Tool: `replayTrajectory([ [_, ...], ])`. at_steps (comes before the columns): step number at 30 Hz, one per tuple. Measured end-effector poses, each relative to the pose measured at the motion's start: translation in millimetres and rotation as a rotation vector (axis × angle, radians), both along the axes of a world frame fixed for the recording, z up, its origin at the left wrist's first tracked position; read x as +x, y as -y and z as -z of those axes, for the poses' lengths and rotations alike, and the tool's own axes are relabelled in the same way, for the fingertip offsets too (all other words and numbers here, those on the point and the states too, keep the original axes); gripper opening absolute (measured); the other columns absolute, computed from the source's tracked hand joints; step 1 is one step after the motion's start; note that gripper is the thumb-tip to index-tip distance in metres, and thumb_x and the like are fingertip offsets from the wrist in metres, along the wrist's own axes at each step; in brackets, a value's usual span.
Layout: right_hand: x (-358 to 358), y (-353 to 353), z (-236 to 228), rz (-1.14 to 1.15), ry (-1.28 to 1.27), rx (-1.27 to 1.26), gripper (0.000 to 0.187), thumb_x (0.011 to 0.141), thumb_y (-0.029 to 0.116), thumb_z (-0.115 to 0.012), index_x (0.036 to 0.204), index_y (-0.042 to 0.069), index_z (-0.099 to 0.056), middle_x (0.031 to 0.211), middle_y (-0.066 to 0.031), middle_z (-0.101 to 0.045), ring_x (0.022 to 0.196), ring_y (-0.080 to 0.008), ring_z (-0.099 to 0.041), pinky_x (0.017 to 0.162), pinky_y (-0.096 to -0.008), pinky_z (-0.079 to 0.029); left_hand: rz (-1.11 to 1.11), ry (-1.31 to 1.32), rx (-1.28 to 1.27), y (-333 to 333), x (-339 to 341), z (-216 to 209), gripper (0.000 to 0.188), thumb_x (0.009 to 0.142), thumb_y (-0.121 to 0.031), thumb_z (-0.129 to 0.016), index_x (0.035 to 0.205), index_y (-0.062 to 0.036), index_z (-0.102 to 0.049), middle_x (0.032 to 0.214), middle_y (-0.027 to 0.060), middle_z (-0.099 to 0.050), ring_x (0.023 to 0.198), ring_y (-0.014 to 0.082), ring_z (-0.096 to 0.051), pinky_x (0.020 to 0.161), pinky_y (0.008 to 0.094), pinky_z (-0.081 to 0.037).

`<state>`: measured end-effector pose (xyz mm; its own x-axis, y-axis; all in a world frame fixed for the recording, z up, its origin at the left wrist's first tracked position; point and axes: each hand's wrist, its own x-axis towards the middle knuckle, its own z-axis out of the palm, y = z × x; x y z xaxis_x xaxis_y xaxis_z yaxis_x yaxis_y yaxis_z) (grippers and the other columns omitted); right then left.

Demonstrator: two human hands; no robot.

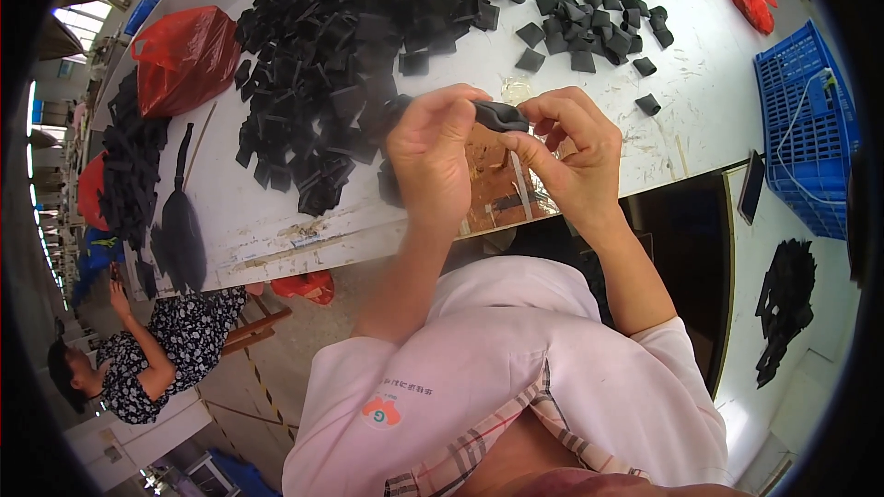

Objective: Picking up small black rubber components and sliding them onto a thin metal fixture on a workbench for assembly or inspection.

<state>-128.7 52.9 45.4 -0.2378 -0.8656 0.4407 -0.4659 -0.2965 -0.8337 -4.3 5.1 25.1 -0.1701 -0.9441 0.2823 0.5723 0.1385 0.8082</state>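
Between my two hands, above the near part of the white table, is a small black fabric piece (pixel 500 116), folded or rolled and bent into a shallow curve. My left hand (pixel 435 143) pinches its left end between thumb and fingers. My right hand (pixel 578 143) grips the other end, the thumb below and the fingertips on top. A big heap of flat black fabric pieces (pixel 318 64) spreads to the left of my hands. Farther right lies a smaller, loose group of puffed-looking black pieces (pixel 603 18).
A red plastic bag (pixel 187 60) stands left of the heap, near a dark brush-like object (pixel 179 235). A blue crate (pixel 806 120) is at the right, with black strips (pixel 785 304) below it. A seated person (pixel 157 350) is at the lower left.
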Motion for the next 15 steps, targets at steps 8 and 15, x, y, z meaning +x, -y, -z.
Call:
replayTrajectory([
  [8, -0.5, 2.7, 17.6, 0.011, -0.070, -0.116, 0.009, 0.069, 0.001, -0.065, 0.077, 0.001, -0.060, 0.066, -0.0067, -0.053, 0.055, -0.0152, -0.051, 0.047, -0.0254, -0.039, 0.022, -0.035, 0.019, -4.2, 4.7, 11.8, 0.009, 0.083, -0.005, -0.054, 0.089, 0.0013, -0.056, 0.089, 0.0099, -0.058, 0.082, 0.0140, -0.051, 0.078, 0.0255, -0.040],
  [15, 1.3, 10.2, 30.6, 0.018, -0.117, -0.218, 0.008, 0.072, 0.001, -0.063, 0.079, 0.002, -0.060, 0.070, -0.0079, -0.056, 0.056, -0.0172, -0.052, 0.047, -0.0260, -0.040, 0.024, 0.285, -0.040, -3.5, 13.3, 5.2, 0.020, 0.081, -0.007, -0.058, 0.099, 0.0010, -0.054, 0.095, 0.0100, -0.058, 0.085, 0.0134, -0.052, 0.080, 0.0245, -0.040],
])
